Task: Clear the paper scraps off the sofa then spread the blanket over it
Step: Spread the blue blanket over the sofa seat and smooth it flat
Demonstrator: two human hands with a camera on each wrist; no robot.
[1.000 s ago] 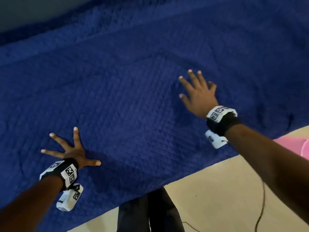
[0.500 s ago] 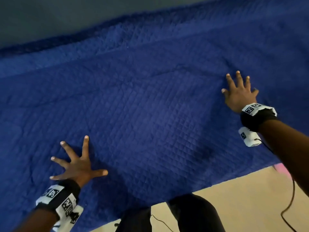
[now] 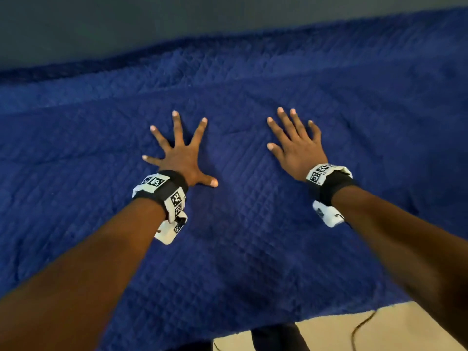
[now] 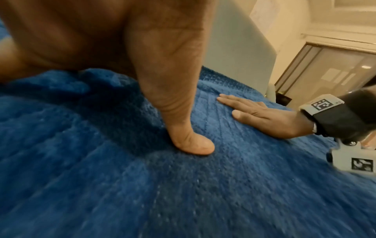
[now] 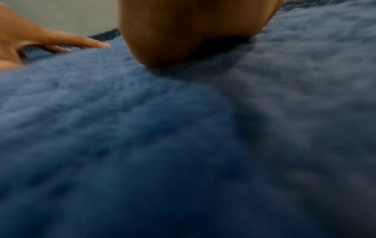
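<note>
A dark blue quilted blanket (image 3: 240, 224) lies spread flat over the sofa and fills most of the head view. My left hand (image 3: 182, 153) rests palm down on it with fingers splayed wide. A little to its right, my right hand (image 3: 296, 145) also lies flat on the blanket, fingers straight. In the left wrist view my left thumb (image 4: 191, 141) presses into the blanket (image 4: 142, 185), and the right hand (image 4: 262, 116) lies flat beyond it. The right wrist view shows blurred blanket (image 5: 162, 145) under the palm. No paper scraps are in sight, and the sofa itself is hidden.
The blanket's front edge hangs over a beige floor (image 3: 329, 333), where a thin dark cable (image 3: 362, 325) trails. My dark trouser legs (image 3: 276, 338) stand against the sofa front. A grey wall (image 3: 177, 26) runs behind the sofa back.
Both hands have slid inward from wide apart to the middle of the blanket. The left hand moved up and right, the right hand moved left. Both stay flat on the fabric.
</note>
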